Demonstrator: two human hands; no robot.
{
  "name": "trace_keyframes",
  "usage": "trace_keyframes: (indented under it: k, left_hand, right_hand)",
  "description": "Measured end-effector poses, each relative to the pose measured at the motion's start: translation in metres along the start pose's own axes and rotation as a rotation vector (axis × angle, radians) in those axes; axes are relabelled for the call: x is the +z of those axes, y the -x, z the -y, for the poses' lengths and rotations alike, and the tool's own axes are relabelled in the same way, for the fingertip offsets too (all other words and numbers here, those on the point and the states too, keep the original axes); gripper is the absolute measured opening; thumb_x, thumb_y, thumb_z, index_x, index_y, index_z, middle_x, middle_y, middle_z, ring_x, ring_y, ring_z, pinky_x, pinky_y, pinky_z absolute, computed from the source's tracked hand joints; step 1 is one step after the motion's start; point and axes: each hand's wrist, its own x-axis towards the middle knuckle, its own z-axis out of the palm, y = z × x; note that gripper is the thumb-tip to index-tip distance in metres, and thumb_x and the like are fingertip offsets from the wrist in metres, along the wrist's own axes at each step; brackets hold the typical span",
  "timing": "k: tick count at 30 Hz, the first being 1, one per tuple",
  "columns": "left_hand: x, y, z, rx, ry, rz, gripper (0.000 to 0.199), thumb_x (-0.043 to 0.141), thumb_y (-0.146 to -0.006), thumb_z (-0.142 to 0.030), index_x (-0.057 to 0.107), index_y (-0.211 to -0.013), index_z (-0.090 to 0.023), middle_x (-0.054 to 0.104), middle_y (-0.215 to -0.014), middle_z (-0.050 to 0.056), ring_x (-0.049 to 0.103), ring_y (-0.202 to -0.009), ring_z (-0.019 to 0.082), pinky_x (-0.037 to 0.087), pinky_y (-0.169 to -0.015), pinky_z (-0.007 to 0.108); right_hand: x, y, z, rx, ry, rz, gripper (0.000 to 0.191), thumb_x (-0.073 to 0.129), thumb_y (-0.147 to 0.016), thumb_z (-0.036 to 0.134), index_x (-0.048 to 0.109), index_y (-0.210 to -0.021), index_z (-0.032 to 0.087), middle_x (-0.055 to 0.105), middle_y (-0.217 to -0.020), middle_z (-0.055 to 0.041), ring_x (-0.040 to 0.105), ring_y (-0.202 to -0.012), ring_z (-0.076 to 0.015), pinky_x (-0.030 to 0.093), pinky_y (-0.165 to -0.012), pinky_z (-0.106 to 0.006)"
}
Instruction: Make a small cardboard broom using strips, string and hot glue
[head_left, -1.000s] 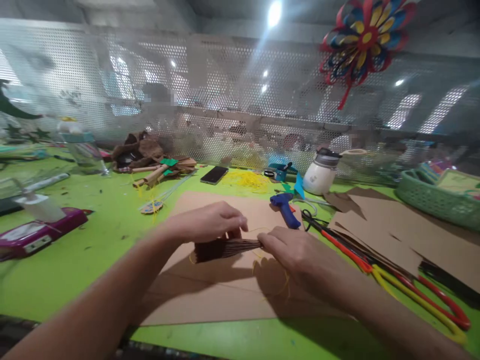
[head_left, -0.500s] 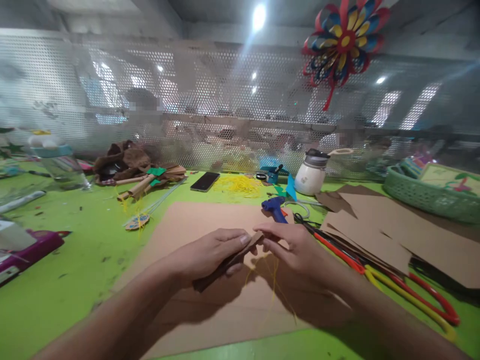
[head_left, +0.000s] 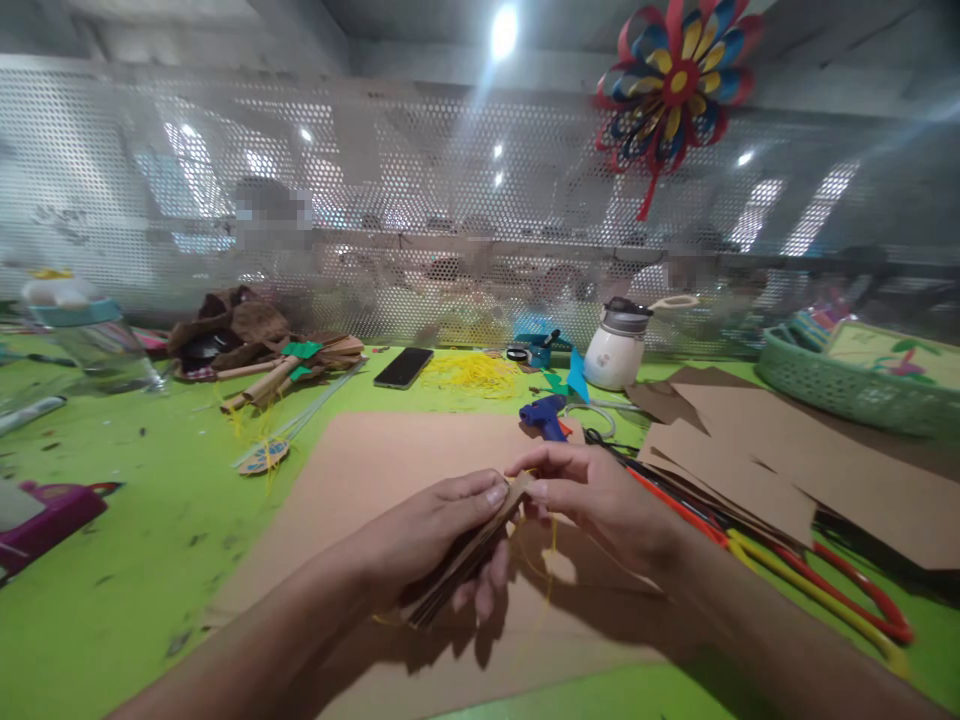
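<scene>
Above a kraft paper sheet [head_left: 405, 445] on the green table [head_left: 157, 530], the left hand [head_left: 442, 515] curls around pleated brown paper [head_left: 459, 572]; the right hand [head_left: 596, 495] pinches its far end between thumb and fingers, near yellow string [head_left: 553, 535].

"What rises beyond the left hand [head_left: 457, 515]?"
"A grey perforated screen [head_left: 352, 150] across the whole width, blurred shapes behind it."
"And the light?"
"A bright lamp [head_left: 504, 33] glares beneath the grey ceiling [head_left: 420, 35], high above both hands. Pale bright strips [head_left: 759, 215] slant up and right of the right hand [head_left: 581, 490]."
"Underneath?"
"A lime-green tabletop [head_left: 169, 480], reaching well left of the left hand."
</scene>
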Motion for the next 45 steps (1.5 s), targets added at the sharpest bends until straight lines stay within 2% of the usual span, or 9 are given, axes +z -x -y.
trace_keyframes:
  k: [4, 17, 24, 28, 31, 35, 39, 42, 45]
  left_hand:
    - [0.001, -0.001, -0.001, 0.018, 0.014, -0.024, 0.031, 0.037, -0.097, -0.046, 0.051, -0.096, -0.018, 0.063, -0.060, 0.001, 0.057, -0.042, 0.010, 0.039, -0.040, 0.017]
    - [0.002, -0.001, -0.002, 0.000, 0.026, -0.051, 0.030, 0.039, -0.097, -0.044, 0.054, -0.099, -0.018, 0.061, -0.053, -0.002, 0.052, -0.037, 0.008, 0.036, -0.036, 0.015]
    - [0.007, 0.001, -0.006, -0.015, -0.045, -0.085, 0.029, 0.040, -0.096, -0.045, 0.053, -0.097, -0.019, 0.059, -0.051, -0.004, 0.050, -0.037, 0.007, 0.036, -0.036, 0.014]
    - [0.014, 0.001, -0.011, 0.008, -0.134, -0.092, 0.030, 0.040, -0.095, -0.047, 0.050, -0.087, -0.019, 0.056, -0.048, -0.006, 0.041, -0.031, 0.006, 0.034, -0.035, 0.016]
    - [0.016, -0.001, -0.010, -0.004, -0.244, -0.141, 0.034, 0.039, -0.094, -0.051, 0.049, -0.087, -0.019, 0.054, -0.050, -0.006, 0.040, -0.033, 0.007, 0.034, -0.037, 0.018]
    - [0.014, -0.004, 0.000, 0.120, -0.562, -0.242, 0.031, 0.046, -0.090, -0.048, 0.056, -0.096, -0.019, 0.059, -0.066, -0.002, 0.050, -0.053, 0.011, 0.037, -0.049, 0.021]
    - [0.011, -0.003, 0.009, 0.277, -0.892, -0.310, 0.019, 0.053, -0.086, -0.035, 0.060, -0.095, -0.020, 0.064, -0.091, 0.003, 0.052, -0.074, 0.016, 0.037, -0.063, 0.024]
    - [0.011, -0.002, 0.006, 0.287, -0.896, -0.247, 0.016, 0.050, -0.087, -0.031, 0.059, -0.091, -0.019, 0.063, -0.091, 0.004, 0.050, -0.074, 0.016, 0.036, -0.063, 0.024]
    - [0.015, -0.002, -0.001, 0.226, -0.774, -0.196, 0.025, 0.041, -0.092, -0.035, 0.059, -0.090, -0.017, 0.061, -0.086, 0.004, 0.049, -0.071, 0.016, 0.037, -0.064, 0.024]
  right_hand:
    - [-0.001, 0.000, 0.001, -0.002, -0.010, 0.022, 0.024, 0.069, -0.078, 0.019, 0.071, -0.102, 0.019, 0.065, -0.084, -0.0030, 0.055, -0.073, -0.0136, 0.042, -0.070, -0.029]
    - [0.003, 0.000, 0.003, 0.019, 0.015, -0.003, 0.022, 0.068, -0.077, 0.019, 0.070, -0.099, 0.018, 0.064, -0.079, -0.0020, 0.054, -0.069, -0.0127, 0.042, -0.067, -0.029]
    - [0.008, 0.000, 0.004, 0.042, 0.030, -0.052, 0.016, 0.066, -0.073, 0.020, 0.070, -0.089, 0.016, 0.062, -0.070, 0.0000, 0.051, -0.063, -0.0117, 0.040, -0.064, -0.028]
    - [0.014, -0.001, 0.005, 0.076, 0.031, -0.135, 0.014, 0.064, -0.067, 0.021, 0.068, -0.079, 0.015, 0.059, -0.060, 0.0018, 0.050, -0.058, -0.0116, 0.039, -0.060, -0.027]
    - [0.017, -0.003, 0.003, 0.091, 0.088, -0.222, 0.012, 0.060, -0.064, 0.020, 0.066, -0.073, 0.015, 0.057, -0.056, 0.0025, 0.048, -0.056, -0.0117, 0.038, -0.057, -0.026]
    - [0.019, -0.003, -0.002, 0.108, 0.159, -0.322, 0.011, 0.055, -0.065, 0.018, 0.063, -0.073, 0.017, 0.059, -0.060, 0.0011, 0.050, -0.056, -0.0124, 0.036, -0.053, -0.026]
    - [0.019, -0.004, -0.006, 0.094, 0.187, -0.340, 0.006, 0.056, -0.067, 0.017, 0.062, -0.067, 0.019, 0.060, -0.062, 0.0002, 0.052, -0.057, -0.0133, 0.037, -0.052, -0.025]
    - [0.018, -0.005, -0.006, 0.087, 0.202, -0.346, 0.006, 0.057, -0.066, 0.017, 0.062, -0.062, 0.018, 0.056, -0.058, 0.0008, 0.049, -0.056, -0.0129, 0.037, -0.052, -0.026]
    - [0.019, -0.006, -0.005, 0.114, 0.155, -0.351, 0.007, 0.057, -0.066, 0.018, 0.059, -0.060, 0.018, 0.054, -0.058, 0.0010, 0.047, -0.056, -0.0120, 0.035, -0.051, -0.025]
